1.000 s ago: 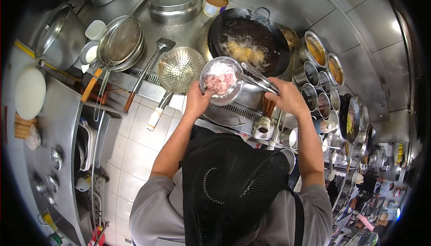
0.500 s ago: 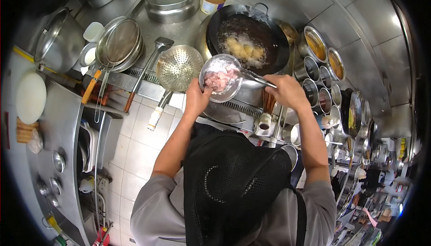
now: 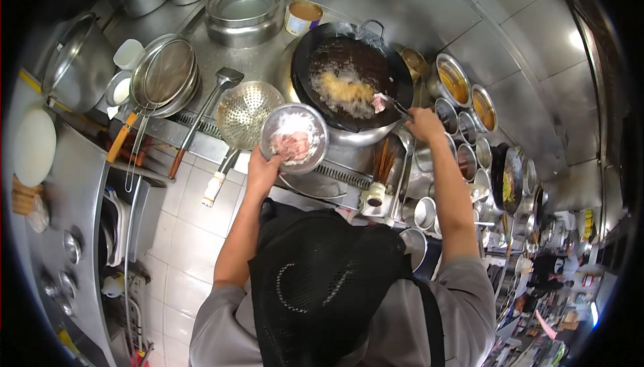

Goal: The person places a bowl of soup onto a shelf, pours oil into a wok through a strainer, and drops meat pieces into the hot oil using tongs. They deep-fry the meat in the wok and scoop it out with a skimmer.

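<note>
My left hand [image 3: 263, 171] grips the rim of a metal bowl [image 3: 270, 126] holding raw pink meat [image 3: 292, 146] and white powder. The bowl is tilted slightly over the front of the stove. My right hand [image 3: 425, 126] is closed round metal tongs [image 3: 400, 107], which reach over the near right side of a black wok [image 3: 401, 75]. At their tips is a pale, powder-dusted piece of meat [image 3: 379, 103], low over the oil. Golden pieces [image 3: 343, 88] bubble in the dark oil beside it. Whether the held piece touches the oil, I cannot tell.
A perforated skimmer [image 3: 249, 109] lies left of the bowl, near a spatula [image 3: 228, 77] and stacked strainers [image 3: 168, 72]. Behind stand a large pot [image 3: 218, 28] and an open can [image 3: 292, 24]. Sauce containers [image 3: 493, 109] line the right. Bamboo sticks [image 3: 384, 162] stand in front.
My right hand and the tongs have moved from the bowl to over the wok, now with a piece of meat. My left hand and the bowl have shifted left and slightly down.
</note>
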### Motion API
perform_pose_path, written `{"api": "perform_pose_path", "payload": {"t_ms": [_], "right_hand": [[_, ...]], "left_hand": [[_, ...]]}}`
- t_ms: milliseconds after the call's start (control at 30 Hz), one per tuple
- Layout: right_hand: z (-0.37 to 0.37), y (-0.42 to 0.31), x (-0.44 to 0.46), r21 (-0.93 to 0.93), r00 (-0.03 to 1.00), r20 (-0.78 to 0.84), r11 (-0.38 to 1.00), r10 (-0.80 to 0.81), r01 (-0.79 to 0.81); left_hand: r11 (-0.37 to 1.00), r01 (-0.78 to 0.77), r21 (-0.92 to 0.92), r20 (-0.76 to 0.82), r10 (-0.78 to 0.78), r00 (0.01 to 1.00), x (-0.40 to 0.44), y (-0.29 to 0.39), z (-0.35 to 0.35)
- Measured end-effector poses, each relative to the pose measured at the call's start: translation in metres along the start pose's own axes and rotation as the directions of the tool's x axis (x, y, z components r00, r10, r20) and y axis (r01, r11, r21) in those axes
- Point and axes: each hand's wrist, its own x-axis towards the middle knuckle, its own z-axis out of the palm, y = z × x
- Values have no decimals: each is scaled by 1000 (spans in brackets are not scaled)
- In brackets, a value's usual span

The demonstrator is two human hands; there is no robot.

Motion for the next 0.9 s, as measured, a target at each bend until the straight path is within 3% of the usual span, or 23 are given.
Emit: {"api": "perform_pose_path", "payload": {"t_ms": [133,200,267,333,467,533,600,667,700,767,800,867,900], "right_hand": [[18,4,38,-34,997,-9,996,78,-79],[18,12,41,72,984,-139,992,114,-105],[-4,0,17,181,948,-312,983,57,0],[-28,-18,-14,218,913,-395,955,-100,199],[-49,-73,-67,242,850,-240,819,-469,520],[-53,-117,-85,226,897,-39,871,-440,436],[-31,-140,-74,184,877,20,864,-480,469],[-23,-155,-67,171,882,69,877,-466,449],[-18,-158,-63,177,880,60,872,-472,456],[-13,-157,-63,169,868,24,858,-496,486],[-15,-153,-64,168,868,24,857,-497,486],[-25,-142,-69,197,865,50,854,-499,482],[-31,-137,-73,192,866,52,856,-497,479]], "left_hand": [[999,8,-34,-34,-9,999,-15,0,-13],[999,23,-43,-57,-25,998,-17,-4,-16],[999,-25,-31,-98,22,995,-18,-1,-14],[999,-35,-10,-155,33,987,-15,1,-11],[962,-172,212,-210,217,953,6,-23,-12],[857,-211,470,-218,345,913,3,-12,-7],[848,-231,476,-206,363,909,-9,8,1],[832,-377,407,-197,483,853,-19,22,8],[832,-377,406,-193,482,855,-15,15,6],[623,-546,560,-123,714,689,-4,-4,1],[624,-545,560,-124,714,689,-6,0,0],[860,-294,416,-184,397,899,-10,8,1],[862,-296,411,-183,396,900,-6,4,1]]}}
